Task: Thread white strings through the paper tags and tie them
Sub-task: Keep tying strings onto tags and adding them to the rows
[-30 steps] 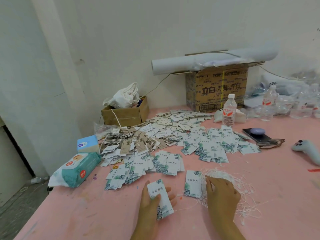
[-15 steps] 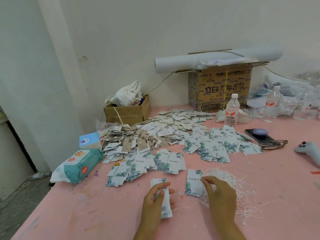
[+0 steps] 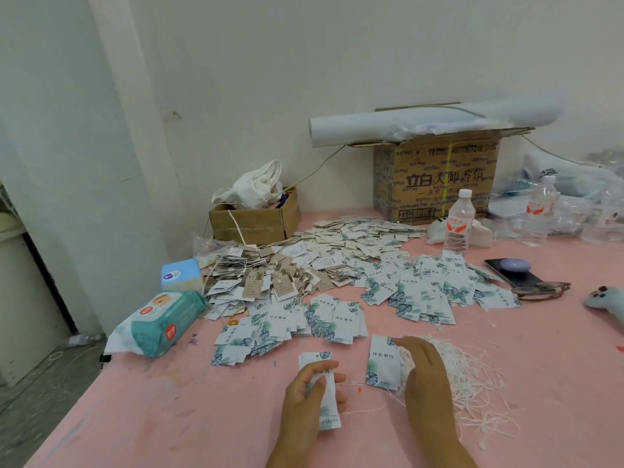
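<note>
Pink bench [image 3: 557, 349] across the whole lower view. On its middle, a broad heap of leaf-printed paper tags [image 3: 422, 292], fanned out toward the near edge. Right of centre and close to that edge, a loose tangle of white strings [image 3: 472, 380], strands running every way, with no common axis.

Right hand [image 3: 426, 376] over the left margin of the tangle, back upward. Fingers [image 3: 403, 342] stretched forward and slightly leftward, relaxed, gripping nothing that shows. Cannot tell whether a strand is caught beneath the palm. Just left of it, at the tangle's margin, a single tag [image 3: 383, 364] flat on the bench, long axis pointing away from the person.

Left hand [image 3: 304, 398] apart from the strings, on their left. Curls round a small stack of tags [image 3: 327, 405], thumb across the face. Long axis of the stack also away from the person, far end clear of the fingers, what looks like a punched hole there. Between the two hands, one thin strand [image 3: 358, 383] loose on the bench.

Probably the picking step, no string threaded yet. Strings directly under and right of the right hand, so plainly that hand's reach. Then a carry leftward to the far end of the held stack. Calls for one strand drawn free of the tangle, with a likely risk of lifting several together.
</note>
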A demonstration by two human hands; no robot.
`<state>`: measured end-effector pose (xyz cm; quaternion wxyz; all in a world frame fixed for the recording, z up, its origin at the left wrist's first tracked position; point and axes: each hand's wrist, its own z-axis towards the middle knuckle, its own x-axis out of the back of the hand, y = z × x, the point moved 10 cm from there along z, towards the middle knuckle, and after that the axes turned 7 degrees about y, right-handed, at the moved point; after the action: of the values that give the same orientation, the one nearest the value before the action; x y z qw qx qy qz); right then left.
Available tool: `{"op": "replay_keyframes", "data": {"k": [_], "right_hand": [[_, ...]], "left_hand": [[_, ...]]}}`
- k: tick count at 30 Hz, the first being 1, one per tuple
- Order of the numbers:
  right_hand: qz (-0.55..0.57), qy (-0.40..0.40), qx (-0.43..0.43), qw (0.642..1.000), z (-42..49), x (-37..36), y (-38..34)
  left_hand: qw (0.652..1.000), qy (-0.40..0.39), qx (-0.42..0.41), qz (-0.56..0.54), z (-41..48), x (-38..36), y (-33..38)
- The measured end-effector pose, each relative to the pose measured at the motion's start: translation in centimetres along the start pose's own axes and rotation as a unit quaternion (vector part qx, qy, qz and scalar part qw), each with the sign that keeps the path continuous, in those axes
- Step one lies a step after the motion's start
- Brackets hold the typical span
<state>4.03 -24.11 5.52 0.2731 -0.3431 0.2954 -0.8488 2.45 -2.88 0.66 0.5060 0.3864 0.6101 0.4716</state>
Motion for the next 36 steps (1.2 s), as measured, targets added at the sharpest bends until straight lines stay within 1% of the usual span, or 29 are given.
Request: {"op": "replay_keyframes", "data": {"k": [5, 10, 12, 14, 16, 18, 19, 21, 23, 24, 27, 30, 33, 36], "right_hand": [[-0.015, -0.047, 0.062, 0.997, -0.9, -0.9, -2.0], [0.023, -0.069, 0.140, 0.987, -1.6, -1.2, -4.2], [0.030, -0.099, 0.162, 0.981, -2.1, -1.8, -4.9], [0.027, -0.159, 0.201, 0.966, -3.2, -2.9, -6.0], [0.020, -0.236, 0.246, 0.940, -4.9, -4.5, -7.1], [0.036, -0.304, 0.251, 0.918, -6.0, -5.8, -7.5], [0.050, -0.326, 0.250, 0.910, -6.3, -6.3, -7.5], [0.043, -0.322, 0.274, 0.905, -6.6, -6.5, -7.7], [0.035, -0.319, 0.270, 0.908, -6.5, -6.5, -7.4], [0.038, -0.331, 0.263, 0.905, -6.7, -6.6, -7.3], [0.029, -0.323, 0.296, 0.899, -7.0, -6.5, -7.9], [0.035, -0.324, 0.304, 0.895, -7.1, -6.2, -8.3], [0.051, -0.318, 0.280, 0.904, -6.6, -6.0, -8.3], [0.079, -0.315, 0.271, 0.906, -6.5, -5.5, -8.7]], "left_hand": [[0.999, -0.004, -0.019, 0.034, 0.0, -0.3, 0.1], [0.996, -0.002, -0.037, 0.084, -0.2, -0.6, 0.1], [0.994, -0.001, -0.040, 0.104, -0.3, -0.6, 0.2], [0.989, -0.008, -0.048, 0.139, -0.5, -1.1, 0.4], [0.977, -0.027, -0.065, 0.200, -0.8, -2.1, 0.6], [0.961, -0.035, -0.087, 0.260, -1.3, -2.8, 0.9], [0.955, -0.029, -0.094, 0.281, -1.4, -2.8, 1.0], [0.955, -0.025, -0.090, 0.283, -1.6, -2.7, 1.0], [0.960, -0.025, -0.084, 0.267, -1.6, -2.6, 0.9], [0.960, -0.023, -0.087, 0.266, -1.5, -2.5, 1.0], [0.959, -0.019, -0.098, 0.264, -1.5, -2.8, 1.1], [0.964, 0.040, -0.084, 0.250, -1.1, -1.7, 0.8], [0.967, 0.030, -0.075, 0.240, -1.0, -1.5, 0.7], [0.973, 0.057, -0.069, 0.213, -0.9, -0.4, 1.3]]}}
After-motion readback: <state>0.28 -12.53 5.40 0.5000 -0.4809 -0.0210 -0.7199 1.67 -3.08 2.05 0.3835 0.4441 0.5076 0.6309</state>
